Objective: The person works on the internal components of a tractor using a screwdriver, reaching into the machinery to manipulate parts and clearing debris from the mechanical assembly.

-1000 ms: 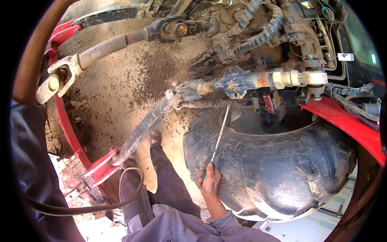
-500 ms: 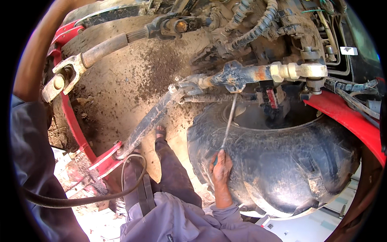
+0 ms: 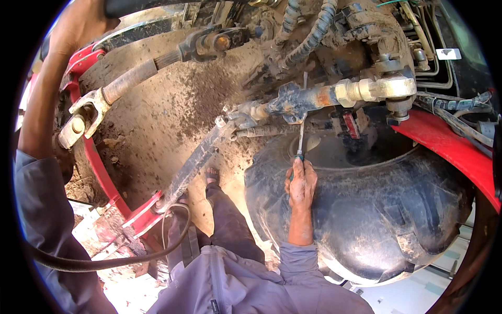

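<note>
My right hand (image 3: 301,183) is closed around the green handle of a screwdriver (image 3: 301,140). The metal shaft meets the near side of a dark, ribbed turnbuckle body (image 3: 293,102), and its end (image 3: 305,78) shows beyond the far side. Whether it passes through a hole or behind, I cannot tell. This turnbuckle link has a large brass-coloured nut and a rod end (image 3: 397,89) at right. On its left it joins a worn flat arm (image 3: 191,167). At the upper left, my left hand (image 3: 83,26) is raised and closed on a black bar (image 3: 151,4), its fingertips partly hidden.
A big muddy tyre (image 3: 355,209) stands below the link, beside a red fender (image 3: 460,152). A driveshaft with a yoke (image 3: 128,81) lies across the left, above a curved red frame (image 3: 97,162). Ribbed hoses (image 3: 314,34) hang at the top. A cable (image 3: 104,263) loops near my legs.
My right hand has moved up toward the link with the screwdriver. Its shaft now shows past the body's far side. My left hand has come further into view, and the view has shifted slightly.
</note>
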A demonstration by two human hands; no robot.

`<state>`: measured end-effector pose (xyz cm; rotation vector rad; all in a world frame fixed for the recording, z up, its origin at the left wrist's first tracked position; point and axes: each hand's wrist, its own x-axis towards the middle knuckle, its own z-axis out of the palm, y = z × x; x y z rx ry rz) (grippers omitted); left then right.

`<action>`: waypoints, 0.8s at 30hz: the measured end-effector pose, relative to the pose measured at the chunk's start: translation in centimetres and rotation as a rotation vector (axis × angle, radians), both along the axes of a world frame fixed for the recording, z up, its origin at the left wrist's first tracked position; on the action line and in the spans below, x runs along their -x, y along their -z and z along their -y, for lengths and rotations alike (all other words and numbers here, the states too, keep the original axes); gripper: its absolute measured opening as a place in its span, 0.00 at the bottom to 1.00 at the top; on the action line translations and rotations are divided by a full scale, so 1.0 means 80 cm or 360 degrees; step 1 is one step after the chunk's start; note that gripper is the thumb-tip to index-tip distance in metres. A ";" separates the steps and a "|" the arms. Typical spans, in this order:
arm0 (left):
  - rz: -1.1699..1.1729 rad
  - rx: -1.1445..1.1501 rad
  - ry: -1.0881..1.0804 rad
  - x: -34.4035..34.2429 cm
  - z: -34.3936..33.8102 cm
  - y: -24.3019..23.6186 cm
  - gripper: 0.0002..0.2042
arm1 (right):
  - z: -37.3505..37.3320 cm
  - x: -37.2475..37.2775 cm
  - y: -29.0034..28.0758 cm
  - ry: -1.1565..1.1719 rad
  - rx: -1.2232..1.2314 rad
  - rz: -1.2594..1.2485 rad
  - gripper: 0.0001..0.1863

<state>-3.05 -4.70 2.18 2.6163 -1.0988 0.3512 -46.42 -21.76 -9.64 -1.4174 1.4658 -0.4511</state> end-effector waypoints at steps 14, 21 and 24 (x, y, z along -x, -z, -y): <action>0.0366 -0.0360 0.0123 -0.032 0.012 0.031 0.21 | 0.137 -0.022 0.023 -0.0356 0.0482 -0.0258 0.15; 0.0289 -0.0443 -0.0046 -0.032 -0.018 0.009 0.19 | 0.043 -0.003 0.017 -0.0533 0.0747 -0.0575 0.17; 0.0350 -0.0395 0.0027 -0.044 -0.027 0.013 0.18 | 0.004 -0.001 -0.001 -0.0231 0.0626 -0.0455 0.18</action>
